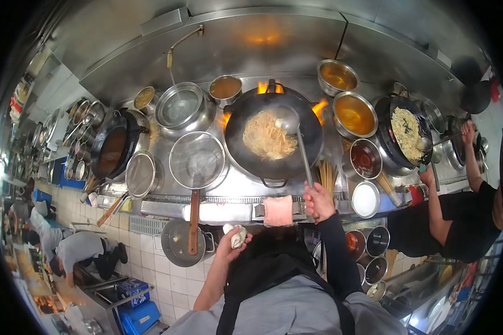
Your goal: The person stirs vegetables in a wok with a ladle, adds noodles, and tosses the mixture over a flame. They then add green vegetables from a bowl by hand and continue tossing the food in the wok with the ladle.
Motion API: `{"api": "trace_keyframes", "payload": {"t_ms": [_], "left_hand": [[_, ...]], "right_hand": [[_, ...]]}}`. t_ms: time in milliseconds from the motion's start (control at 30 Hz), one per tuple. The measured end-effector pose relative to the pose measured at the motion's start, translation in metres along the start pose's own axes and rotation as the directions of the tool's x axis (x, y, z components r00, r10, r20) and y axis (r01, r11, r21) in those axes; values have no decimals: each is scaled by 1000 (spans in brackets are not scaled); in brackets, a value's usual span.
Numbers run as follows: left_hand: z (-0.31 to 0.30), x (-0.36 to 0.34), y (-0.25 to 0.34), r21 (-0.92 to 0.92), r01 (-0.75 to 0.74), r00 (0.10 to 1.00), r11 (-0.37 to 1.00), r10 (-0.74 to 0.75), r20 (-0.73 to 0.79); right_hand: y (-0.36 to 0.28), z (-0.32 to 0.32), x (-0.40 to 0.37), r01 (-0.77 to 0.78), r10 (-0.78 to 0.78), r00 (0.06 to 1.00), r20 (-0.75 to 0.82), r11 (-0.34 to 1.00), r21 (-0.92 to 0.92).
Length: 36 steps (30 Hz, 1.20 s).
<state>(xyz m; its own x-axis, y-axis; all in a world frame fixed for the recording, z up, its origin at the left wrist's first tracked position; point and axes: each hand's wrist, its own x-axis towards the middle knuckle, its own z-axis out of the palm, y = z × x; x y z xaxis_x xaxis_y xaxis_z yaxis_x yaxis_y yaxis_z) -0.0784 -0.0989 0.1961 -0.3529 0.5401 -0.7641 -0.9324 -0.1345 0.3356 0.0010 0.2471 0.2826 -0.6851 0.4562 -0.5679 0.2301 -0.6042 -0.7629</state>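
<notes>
Nearer you than the round black metal wok (282,170), your left hand (226,247) grips a crumpled white cloth (238,237), your right hand (320,201) a long silver metal ladle (304,152); pale tangled noodles (264,138) inside could scorch from orange flames (321,110) beside it.

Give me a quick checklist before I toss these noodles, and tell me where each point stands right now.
1. Ladle gripped in the right hand: ok.
2. White cloth in the left hand for the hot metal: ok.
3. Left hand on the near handle of the wok: not ok, it is well away from it.
4. Flames burning around the wok: ok.
5. Noodles gathered inside the wok, below its rim: ok.
6. Noodles cooked through: cannot tell from this view.
</notes>
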Motion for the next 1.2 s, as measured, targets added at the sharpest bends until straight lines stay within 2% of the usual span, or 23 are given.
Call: {"api": "trace_keyframes", "payload": {"t_ms": [33, 67, 100, 200, 267, 300, 367, 433, 500, 533, 633, 700, 767, 833, 867, 900, 967, 1000, 1100, 1167, 1200], "left_hand": [[-1, 7, 2, -30, -16, 998, 999, 17, 54], [4, 13, 7, -62, -29, 994, 998, 36, 105], [13, 19, 15, -93, -41, 986, 995, 55, 155], [88, 36, 37, -144, -148, 989, 979, 149, -3], [124, 61, 50, -63, -132, 991, 989, 130, -34], [129, 77, 53, -11, -120, 992, 993, 121, 38], [134, 114, 57, 98, -104, 979, 990, 85, 187], [152, 130, 56, 180, -74, 997, 981, 66, 47], [158, 142, 56, 236, -48, 997, 971, 61, -48], [158, 147, 54, 255, -38, 996, 966, 58, -71], [163, 153, 50, 241, -27, 993, 970, 53, -105], [169, 150, 50, 228, -30, 991, 973, 60, -122], [180, 142, 52, 230, -40, 987, 972, 74, -143], [179, 143, 54, 202, -28, 993, 979, 51, -109], [177, 146, 55, 188, -21, 995, 982, 39, -92], [171, 152, 53, 183, -62, 993, 981, 79, -92], [164, 162, 46, 171, -143, 983, 975, 160, -87], [168, 150, 41, 158, -183, 977, 970, 197, -80], [176, 106, 25, 58, -219, 973, 974, 222, -56], [172, 85, 20, 59, -172, 985, 983, 174, -23], [172, 78, 20, 66, -152, 988, 986, 153, -24]], "right_hand": [[-7, 8, -1, 25, -25, 1000, -11, 1000, 1], [4, 15, 18, 180, -207, 975, -76, 948, -263], [9, 28, 40, 303, -375, 917, -137, 877, -372], [-2, 47, 77, 196, -247, 967, -68, 885, -423], [-8, 44, 87, 124, -129, 991, 24, 863, -489], [-4, 28, 90, 328, -299, 941, 158, 696, -639], [2, -23, 93, 628, -493, 725, 481, 187, -755], [-43, -40, 36, 419, -312, 868, 388, 39, -907], [-34, -73, 15, 408, -381, 845, 376, 4, -913], [-28, -82, 8, 383, -389, 859, 333, 55, -922], [21, -65, 1, 260, -530, 847, 40, 346, -902], [57, -42, 11, 354, -578, 812, -84, 602, -716], [107, -42, 32, 307, -496, 861, -115, 687, -658], [72, -23, -16, 120, -158, 985, -65, 912, -393], [56, -15, -38, -11, 12, 1000, 2, 967, -253], [60, -14, -47, 149, -174, 984, -22, 896, -418], [75, -16, -68, 388, -521, 853, 31, 592, -706], [78, -16, -79, 398, -570, 821, 29, 534, -746], [52, -36, -109, 307, -337, 939, 75, 718, -625], [7, -38, -139, 297, -276, 950, 148, 640, -709], [3, -43, -138, 506, -434, 852, 293, 538, -674]]}}
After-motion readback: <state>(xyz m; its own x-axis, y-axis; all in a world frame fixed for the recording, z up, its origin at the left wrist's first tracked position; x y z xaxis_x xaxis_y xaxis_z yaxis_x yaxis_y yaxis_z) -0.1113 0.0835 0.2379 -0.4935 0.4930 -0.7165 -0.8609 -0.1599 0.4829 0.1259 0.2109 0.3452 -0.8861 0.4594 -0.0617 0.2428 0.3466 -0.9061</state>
